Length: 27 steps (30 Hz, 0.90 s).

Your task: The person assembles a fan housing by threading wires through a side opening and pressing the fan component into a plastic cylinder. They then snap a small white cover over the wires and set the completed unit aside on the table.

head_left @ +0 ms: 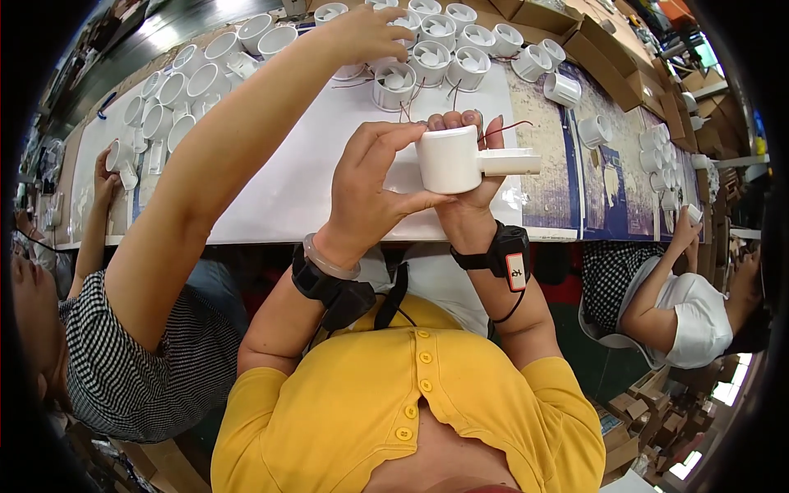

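- Head view: white housing point(449, 164) with side handle point(511, 163) is in both hands, above the worktable's point(288, 172) near half.
- Grip: left hand point(368, 177) pinches the housing, thumb low, fingers high; right hand point(483, 194) backs it from behind, can't tell how tightly.
- Step, my read: turning or checking one unit. Its inside is hidden from me.
- Red wire point(514, 126) shows above the handle, over the worktable.
- Next move, I'd judge, calls for a steady two-hand hold, wire clear of fingers.
- Fan units point(430, 59) stand on the worktable's far side, co-worker's hand point(371, 34) over them.
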Each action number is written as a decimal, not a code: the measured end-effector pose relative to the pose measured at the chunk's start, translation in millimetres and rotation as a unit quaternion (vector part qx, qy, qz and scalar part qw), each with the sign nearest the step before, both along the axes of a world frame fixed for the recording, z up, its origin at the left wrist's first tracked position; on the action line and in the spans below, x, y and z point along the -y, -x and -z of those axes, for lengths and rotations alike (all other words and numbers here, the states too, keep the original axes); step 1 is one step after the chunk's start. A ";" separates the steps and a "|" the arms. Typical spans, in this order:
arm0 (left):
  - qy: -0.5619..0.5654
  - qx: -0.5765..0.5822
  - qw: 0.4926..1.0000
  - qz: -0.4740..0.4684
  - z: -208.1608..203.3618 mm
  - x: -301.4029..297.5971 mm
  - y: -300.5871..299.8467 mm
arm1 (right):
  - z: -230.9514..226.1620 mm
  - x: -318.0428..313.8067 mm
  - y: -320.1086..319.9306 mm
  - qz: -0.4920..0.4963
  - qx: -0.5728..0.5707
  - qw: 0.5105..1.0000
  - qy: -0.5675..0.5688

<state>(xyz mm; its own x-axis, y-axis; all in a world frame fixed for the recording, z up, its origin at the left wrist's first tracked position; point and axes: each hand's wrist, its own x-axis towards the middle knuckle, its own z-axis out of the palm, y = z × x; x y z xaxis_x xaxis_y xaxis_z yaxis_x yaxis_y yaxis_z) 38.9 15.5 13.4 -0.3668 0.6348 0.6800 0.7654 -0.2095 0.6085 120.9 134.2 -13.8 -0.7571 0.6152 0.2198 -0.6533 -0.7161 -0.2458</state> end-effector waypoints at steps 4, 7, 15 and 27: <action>0.055 0.024 0.998 0.013 -0.3 5.3 3.4 | -4.0 2.5 -1.7 0.039 0.083 0.995 -0.026; 0.076 0.170 0.979 0.079 -3.6 14.9 -2.6 | -15.3 7.4 -10.8 0.128 0.190 0.958 -0.175; 0.052 0.376 0.910 0.169 -7.7 37.4 1.9 | -22.9 29.3 1.2 0.306 0.222 0.696 -0.611; 0.115 0.103 0.985 0.073 2.9 77.6 48.8 | -19.3 -5.4 -29.0 0.097 0.359 0.669 -0.644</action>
<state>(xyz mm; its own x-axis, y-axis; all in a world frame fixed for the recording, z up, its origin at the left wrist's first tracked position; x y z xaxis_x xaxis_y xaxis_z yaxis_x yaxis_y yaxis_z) -9.9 -62.1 10.4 -0.3761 0.8195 0.4324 0.5927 -0.1458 0.7921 149.9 139.6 5.5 -0.8853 0.3677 0.2847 -0.0865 0.4714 -0.8777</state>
